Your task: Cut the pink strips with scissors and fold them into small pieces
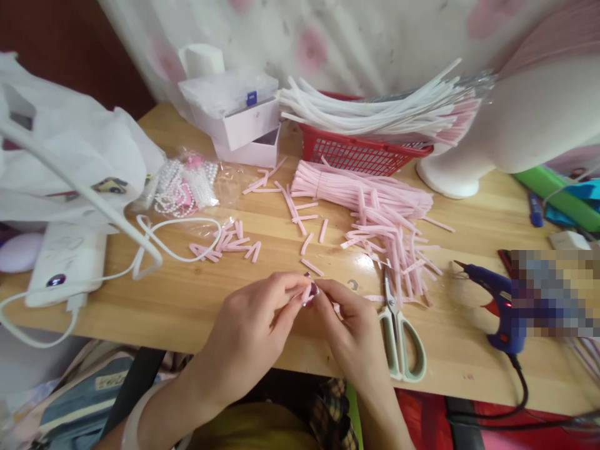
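My left hand (255, 331) and my right hand (349, 325) meet over the table's front edge, fingertips pinched together. Between them is a small pink piece (307, 295), mostly hidden by the fingers; both hands seem to grip it. Green-handled scissors (396, 337) lie just right of my right hand, blades pointing away. Beyond the hands, short pink fuzzy pieces (323, 230) are scattered on the wood, with a cluster of folded ones (227, 240) to the left. A tangled pile of pink strips (403, 250) lies behind the scissors, beside a tied pink bundle (337, 184).
A red basket (356, 153) of white stems stands at the back, beside white boxes (253, 128). Bagged beads (187, 184), a white power bank (68, 262) and its looped cable are left. A blue glue gun (506, 306) and white mannequin stand (450, 172) are right.
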Tool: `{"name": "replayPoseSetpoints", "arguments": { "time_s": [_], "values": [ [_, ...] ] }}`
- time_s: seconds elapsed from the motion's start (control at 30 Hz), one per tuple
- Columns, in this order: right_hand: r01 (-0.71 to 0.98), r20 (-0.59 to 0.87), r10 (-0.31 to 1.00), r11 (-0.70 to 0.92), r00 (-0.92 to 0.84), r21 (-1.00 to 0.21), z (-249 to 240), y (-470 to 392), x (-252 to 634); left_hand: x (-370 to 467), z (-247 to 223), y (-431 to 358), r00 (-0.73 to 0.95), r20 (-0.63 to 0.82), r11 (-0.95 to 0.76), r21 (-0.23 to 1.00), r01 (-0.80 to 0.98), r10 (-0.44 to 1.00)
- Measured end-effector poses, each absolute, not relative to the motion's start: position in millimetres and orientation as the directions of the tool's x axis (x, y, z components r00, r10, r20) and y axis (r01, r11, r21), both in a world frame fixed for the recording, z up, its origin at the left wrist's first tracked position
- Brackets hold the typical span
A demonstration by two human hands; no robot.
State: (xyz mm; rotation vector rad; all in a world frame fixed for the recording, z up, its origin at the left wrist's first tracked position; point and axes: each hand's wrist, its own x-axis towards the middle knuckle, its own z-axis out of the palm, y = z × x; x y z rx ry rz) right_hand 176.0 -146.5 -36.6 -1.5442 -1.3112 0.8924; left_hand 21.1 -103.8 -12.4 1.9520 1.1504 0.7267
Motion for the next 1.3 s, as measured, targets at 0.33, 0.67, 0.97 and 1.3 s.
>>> {"name": "replayPoseSetpoints", "arguments": {
  "time_s": [0.33, 0.67, 0.97, 1.3],
  "values": [
    [0.790, 0.571, 0.776, 0.160, 0.270, -0.592, -46, -148, 199, 13, -20, -88, 0.384, 0.117, -0.301, 0.833, 0.464, 0.916],
    [0.796, 0.663, 0.747, 0.374, 0.046, -0.477, -32, -153, 186, 32, -6, -82, 0.571, -0.279, 0.390, 0.918, -0.079, 0.772],
    [0.687, 0.552, 0.821, 0.317, 0.145, -0.654, -27, -156, 173, 39, -24, -87, 0.562, -0.202, 0.456, 0.815, -0.358, 0.802],
    [0.624, 0.459, 0.884, 0.307, 0.092, -0.718, -34, -158, 163, 42, -26, -83, 0.510, -0.230, 0.478, 0.764, -0.433, 0.829]
  ]
}}
